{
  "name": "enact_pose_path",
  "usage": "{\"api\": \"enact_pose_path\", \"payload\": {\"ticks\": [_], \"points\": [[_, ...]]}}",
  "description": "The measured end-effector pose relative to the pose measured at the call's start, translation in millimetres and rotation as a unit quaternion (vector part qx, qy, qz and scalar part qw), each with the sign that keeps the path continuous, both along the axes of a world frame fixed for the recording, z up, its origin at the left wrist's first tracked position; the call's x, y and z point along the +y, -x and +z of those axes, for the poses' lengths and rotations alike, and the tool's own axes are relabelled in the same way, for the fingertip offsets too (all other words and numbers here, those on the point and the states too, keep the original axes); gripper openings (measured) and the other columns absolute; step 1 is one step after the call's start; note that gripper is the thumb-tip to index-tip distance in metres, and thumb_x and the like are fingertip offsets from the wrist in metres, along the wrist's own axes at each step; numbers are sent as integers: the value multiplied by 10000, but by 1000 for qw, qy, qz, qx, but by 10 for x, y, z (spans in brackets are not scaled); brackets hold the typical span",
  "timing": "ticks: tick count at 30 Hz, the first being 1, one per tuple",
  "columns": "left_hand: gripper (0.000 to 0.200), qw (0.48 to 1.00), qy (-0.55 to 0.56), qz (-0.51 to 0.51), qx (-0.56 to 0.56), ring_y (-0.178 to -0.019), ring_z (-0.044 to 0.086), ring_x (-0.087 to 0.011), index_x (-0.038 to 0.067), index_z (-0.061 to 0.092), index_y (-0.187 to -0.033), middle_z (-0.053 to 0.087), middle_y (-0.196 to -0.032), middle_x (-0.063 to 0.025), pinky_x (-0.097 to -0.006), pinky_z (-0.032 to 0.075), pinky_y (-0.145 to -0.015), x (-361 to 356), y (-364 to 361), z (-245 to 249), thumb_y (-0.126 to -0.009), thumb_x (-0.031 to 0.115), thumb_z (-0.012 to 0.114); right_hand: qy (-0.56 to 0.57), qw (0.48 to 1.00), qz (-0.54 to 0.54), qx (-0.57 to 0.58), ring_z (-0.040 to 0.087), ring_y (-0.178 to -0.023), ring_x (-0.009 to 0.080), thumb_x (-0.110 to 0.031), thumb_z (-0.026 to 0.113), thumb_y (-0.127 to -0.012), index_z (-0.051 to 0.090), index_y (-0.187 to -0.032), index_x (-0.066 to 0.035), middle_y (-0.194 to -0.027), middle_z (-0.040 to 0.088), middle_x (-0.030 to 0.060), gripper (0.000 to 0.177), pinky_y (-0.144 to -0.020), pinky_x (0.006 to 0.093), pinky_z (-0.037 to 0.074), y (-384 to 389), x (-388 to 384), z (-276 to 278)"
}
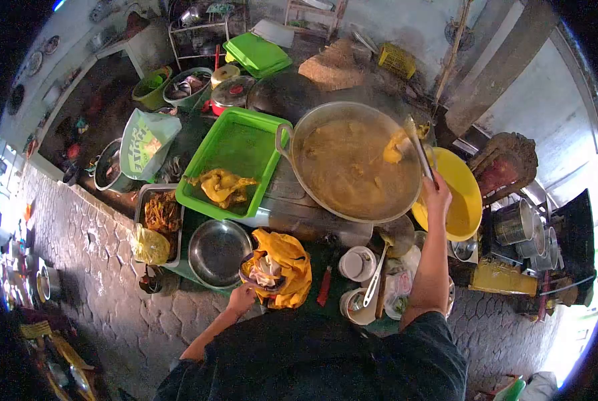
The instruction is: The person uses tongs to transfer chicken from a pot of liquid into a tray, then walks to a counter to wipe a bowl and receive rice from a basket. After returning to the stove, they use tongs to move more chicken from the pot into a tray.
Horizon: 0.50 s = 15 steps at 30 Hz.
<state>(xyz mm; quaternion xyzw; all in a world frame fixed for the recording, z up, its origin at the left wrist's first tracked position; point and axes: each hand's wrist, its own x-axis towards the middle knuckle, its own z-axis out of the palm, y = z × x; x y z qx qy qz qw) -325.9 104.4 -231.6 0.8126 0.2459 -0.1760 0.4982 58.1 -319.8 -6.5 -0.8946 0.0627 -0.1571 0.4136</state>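
My right hand is closed round metal tongs, which reach over the right side of a large pan of brownish liquid. A yellow piece of meat is at the tips of the tongs. Several more pieces lie in the liquid. Near the table's front edge, my left hand is at the rim of a bowl wrapped in orange cloth; its fingers are too small to read. Left of the pan, a green tray holds a yellow cooked bird.
An empty steel bowl lies beside the orange cloth. A yellow basin stands right of the pan. In front are a white ladle, a red-handled knife and white containers. A metal tray of browned food is at left.
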Motion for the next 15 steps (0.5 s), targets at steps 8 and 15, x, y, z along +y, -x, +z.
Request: {"api": "enact_pose_path", "payload": {"ticks": [8, 15], "points": [[184, 999, -28, 26, -12, -751, 621, -335, 85, 601, -992, 635, -792, -161, -408, 477, -636, -17, 24, 81, -823, 152, 571, -149, 989, 22, 4, 498, -605, 112, -177, 671, -802, 593, -1171, -37, -837, 606, 37, 402, -539, 250, 395, 141, 40, -60], [250, 999, 12, 39, -10, -793, 623, -352, 54, 611, -983, 642, -831, -178, -424, 485, -680, 81, 336, -503, -863, 261, 540, -233, 972, 28, 31, 337, -426, 43, -183, 671, -808, 609, -1137, -57, -573, 418, -48, 357, -374, 228, 232, 325, 348, 90]]}}
